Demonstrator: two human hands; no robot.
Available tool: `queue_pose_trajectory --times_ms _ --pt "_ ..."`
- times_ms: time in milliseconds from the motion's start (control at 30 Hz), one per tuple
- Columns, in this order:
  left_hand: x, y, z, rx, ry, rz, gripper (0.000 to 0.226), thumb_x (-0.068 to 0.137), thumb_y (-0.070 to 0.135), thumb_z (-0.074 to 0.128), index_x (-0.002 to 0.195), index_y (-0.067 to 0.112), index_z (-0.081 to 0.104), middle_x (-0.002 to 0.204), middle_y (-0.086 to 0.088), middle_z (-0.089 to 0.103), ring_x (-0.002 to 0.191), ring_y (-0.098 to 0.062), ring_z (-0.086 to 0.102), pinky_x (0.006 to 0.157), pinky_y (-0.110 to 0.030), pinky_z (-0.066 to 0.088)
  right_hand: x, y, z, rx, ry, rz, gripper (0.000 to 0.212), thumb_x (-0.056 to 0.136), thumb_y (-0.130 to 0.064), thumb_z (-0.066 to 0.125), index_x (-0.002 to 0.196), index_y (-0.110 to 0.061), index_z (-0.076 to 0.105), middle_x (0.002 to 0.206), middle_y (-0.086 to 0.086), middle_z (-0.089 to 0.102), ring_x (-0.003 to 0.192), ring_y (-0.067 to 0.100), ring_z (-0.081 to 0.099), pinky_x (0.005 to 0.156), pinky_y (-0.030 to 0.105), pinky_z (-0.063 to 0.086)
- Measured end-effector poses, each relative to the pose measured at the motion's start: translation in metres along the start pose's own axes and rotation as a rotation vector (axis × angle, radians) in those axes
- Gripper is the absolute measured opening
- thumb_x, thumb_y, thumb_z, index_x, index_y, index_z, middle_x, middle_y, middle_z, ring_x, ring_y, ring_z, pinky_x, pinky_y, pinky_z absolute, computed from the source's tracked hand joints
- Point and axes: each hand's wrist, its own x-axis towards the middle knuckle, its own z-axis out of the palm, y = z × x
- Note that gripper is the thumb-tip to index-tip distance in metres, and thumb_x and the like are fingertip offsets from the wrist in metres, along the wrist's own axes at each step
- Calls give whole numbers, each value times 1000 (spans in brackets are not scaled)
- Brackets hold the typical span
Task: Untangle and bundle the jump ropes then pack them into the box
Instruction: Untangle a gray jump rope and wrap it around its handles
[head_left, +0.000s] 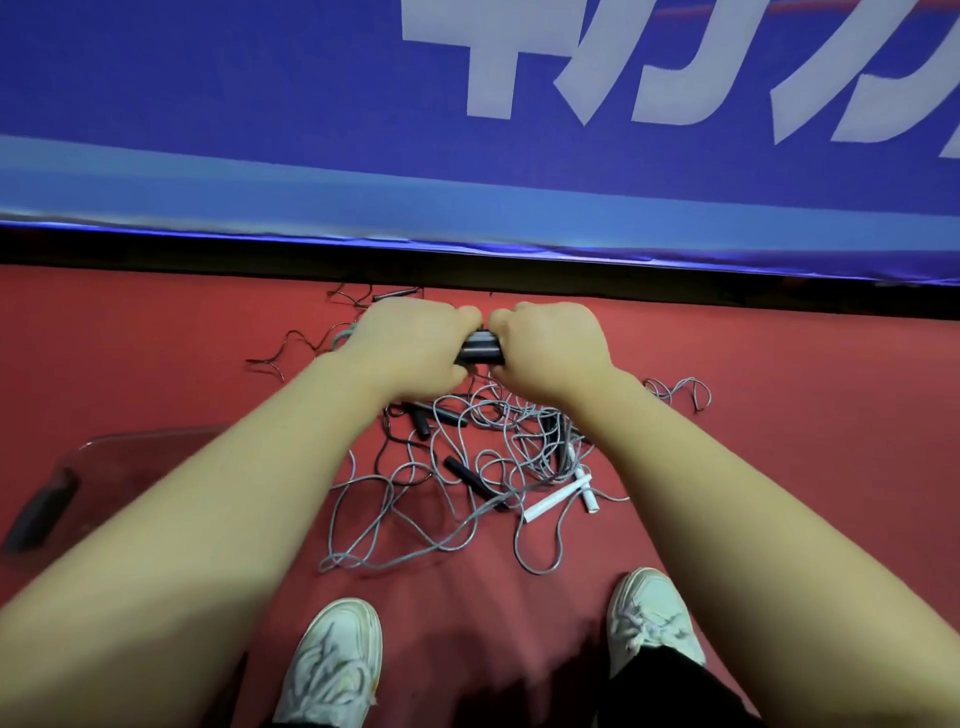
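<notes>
One clear box (122, 457) sits left, contents unclear; your left grip (415, 348) and right grip (550, 348) clench black handles (480, 352) beyond tangled ropes (467, 483).

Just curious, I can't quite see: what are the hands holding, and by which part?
The black jump rope handles, bunched together: left hand grips one end, right hand the other.

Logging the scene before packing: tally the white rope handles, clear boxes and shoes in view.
White rope handles: 2
Clear box: 1
Shoes: 2
Total: 5
</notes>
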Motion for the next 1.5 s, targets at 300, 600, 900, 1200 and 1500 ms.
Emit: queue_pose_trajectory --times_ms 300,600,900,1200,1500 --pt "-18 -29 26 -483 -83 -204 28 92 42 56 74 26 41 72 5 51 74 -23 50 62 -30 32 -12 46 9 950 -186 31 18 96 -33 50 88 -22 61 68 -16 53 57 -8 46 59 10 35" --pt "-13 -12 20 -1207 -164 -255 30 90 26 62 70 18 41 57 4 42 46 -9 35 47 -24 27 -1 36 50 1027 26 363 34 102 -34 32 82 -17 54 67 -8 45 61 6 40 58 24 32" --pt "5 -27 25 -1179 -38 -551 14 89 22 64 85 14 53 65 -2 50 50 -17 40 48 -23 32 0 19 58 430 -9 240 40 101 -42 29 97 -11 54 81 5 54 75 27 54 60 31 33" --pt "-4 -3 62 -173 -296 -353 27 87 12 53 113 18 53 86 0 52 80 -25 52 66 -34 44 -2 5 12 -50 87 -299 26 99 -31 41 116 -17 56 102 3 57 85 29 58 51 28 25" --pt "-19 10 37 -326 -369 246 21 85 31 65 79 23 46 69 0 53 68 -22 49 62 -30 41 4 31 12 387 17 -125 45 84 -55 51 93 -13 66 89 4 65 86 23 57 61 28 33"
